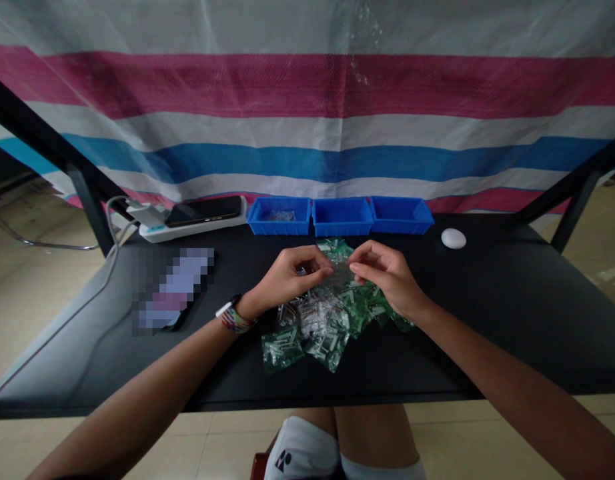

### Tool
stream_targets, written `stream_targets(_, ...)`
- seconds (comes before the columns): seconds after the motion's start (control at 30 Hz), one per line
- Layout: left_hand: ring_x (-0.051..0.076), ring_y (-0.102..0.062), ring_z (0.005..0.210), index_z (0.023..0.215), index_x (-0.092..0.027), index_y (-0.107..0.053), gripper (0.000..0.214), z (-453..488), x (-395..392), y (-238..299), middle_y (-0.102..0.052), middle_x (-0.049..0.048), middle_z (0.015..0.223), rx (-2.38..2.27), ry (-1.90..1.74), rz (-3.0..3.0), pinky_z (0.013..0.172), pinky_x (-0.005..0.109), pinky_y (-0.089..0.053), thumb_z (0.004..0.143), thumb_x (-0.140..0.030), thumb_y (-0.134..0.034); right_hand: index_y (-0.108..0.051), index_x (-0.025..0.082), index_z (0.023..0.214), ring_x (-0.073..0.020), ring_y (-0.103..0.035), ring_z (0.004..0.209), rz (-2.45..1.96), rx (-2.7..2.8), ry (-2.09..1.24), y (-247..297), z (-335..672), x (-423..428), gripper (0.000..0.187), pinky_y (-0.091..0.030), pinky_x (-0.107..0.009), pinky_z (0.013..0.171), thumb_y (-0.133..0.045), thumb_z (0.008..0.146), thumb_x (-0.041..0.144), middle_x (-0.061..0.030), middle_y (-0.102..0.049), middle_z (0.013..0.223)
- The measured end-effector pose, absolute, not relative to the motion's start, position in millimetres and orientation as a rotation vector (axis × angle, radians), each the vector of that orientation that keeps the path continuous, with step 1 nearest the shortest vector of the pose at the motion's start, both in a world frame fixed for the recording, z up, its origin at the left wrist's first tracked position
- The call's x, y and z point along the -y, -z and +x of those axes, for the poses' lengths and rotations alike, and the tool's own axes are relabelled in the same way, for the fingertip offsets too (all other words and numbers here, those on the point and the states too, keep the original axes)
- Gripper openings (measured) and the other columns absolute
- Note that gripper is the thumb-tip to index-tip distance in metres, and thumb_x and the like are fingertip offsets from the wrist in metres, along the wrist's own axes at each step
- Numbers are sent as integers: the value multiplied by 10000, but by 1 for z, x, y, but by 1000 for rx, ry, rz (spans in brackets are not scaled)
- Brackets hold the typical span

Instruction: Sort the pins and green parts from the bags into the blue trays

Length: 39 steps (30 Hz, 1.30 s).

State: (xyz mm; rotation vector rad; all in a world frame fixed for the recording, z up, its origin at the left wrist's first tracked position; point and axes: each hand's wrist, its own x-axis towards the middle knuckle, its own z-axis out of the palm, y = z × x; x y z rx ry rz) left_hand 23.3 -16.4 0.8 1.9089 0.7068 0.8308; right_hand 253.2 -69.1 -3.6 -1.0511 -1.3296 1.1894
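My left hand (291, 275) and my right hand (385, 275) are both pinched on one small clear plastic packet (341, 273), held between them just above a black table (512, 313). Under and in front of the hands lies a heap of several small green-tinted packets (317, 330) with small parts inside. My left wrist wears a white watch and a coloured bracelet.
Three blue bins (340, 217) stand in a row behind the heap; the left one holds a few clear bits. A white round object (453, 238) lies at the right. A phone on a white power strip (195, 217) and a blurred-out phone (170, 290) lie at the left. A striped tarp hangs behind.
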Motion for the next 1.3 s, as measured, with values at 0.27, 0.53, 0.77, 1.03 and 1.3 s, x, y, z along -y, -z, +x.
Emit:
stream_targets(0.27,150,-636,686,858,-170,-733,284,23,16,5,-694,32,749,-716,-827,1794,644,262,-479,960,-434,-760,-727,204,934,-130,-611,596,-1042,1350,-1203,1,252,70,204,-500,-283,563,-822,842,358,12,-681,734)
stream_targets(0.53,148,-633,680,842,-170,-698,308,23,16,5,-681,29,738,-732,-812,1797,645,264,-477,968,-448,-740,-783,183,894,-130,-620,562,-1078,1369,-1143,-1,251,72,176,-491,-281,531,-855,820,326,-10,-713,695)
stream_targets(0.77,145,-609,672,819,-164,-682,333,24,19,-1,-666,33,733,-712,-818,1776,636,263,-472,960,-460,-743,-830,188,861,-138,-639,518,-1050,1351,-1108,-1,249,73,216,-508,-281,515,-897,801,385,-6,-709,617)
stream_targets(1.03,120,-604,661,832,-143,-669,304,23,17,0,-651,8,722,-660,-847,1763,623,233,-456,972,-403,-741,-831,187,908,-134,-668,485,-1036,1331,-1175,1,250,72,208,-555,-269,503,-884,818,368,-8,-744,652)
stream_targets(1.3,121,-605,655,838,-141,-679,285,24,19,0,-648,8,722,-637,-865,1729,611,231,-459,971,-385,-742,-728,181,917,-130,-678,545,-1023,1355,-1177,2,249,72,327,-566,-262,505,-844,862,482,-23,-743,778)
